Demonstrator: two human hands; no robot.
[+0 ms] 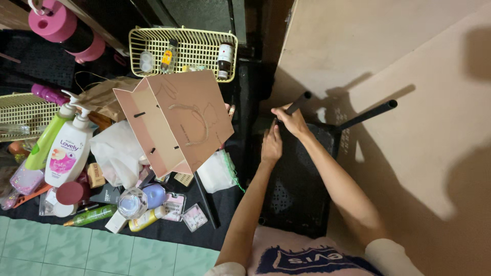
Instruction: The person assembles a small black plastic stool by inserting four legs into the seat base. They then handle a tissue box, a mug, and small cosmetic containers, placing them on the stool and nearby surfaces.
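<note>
A black plastic stool lies tipped in front of me, its legs pointing away toward the beige wall. My right hand is closed around one black stool leg near its base. A second leg sticks out to the right, untouched. My left hand lies flat on the stool's edge just left of the right hand, fingers extended, gripping nothing.
Left of the stool a pink paper bag lies on a heap of toiletries: a white pump bottle, a green bottle, small jars and packets. A yellow basket with small bottles sits behind. Green floor tiles run along the near left.
</note>
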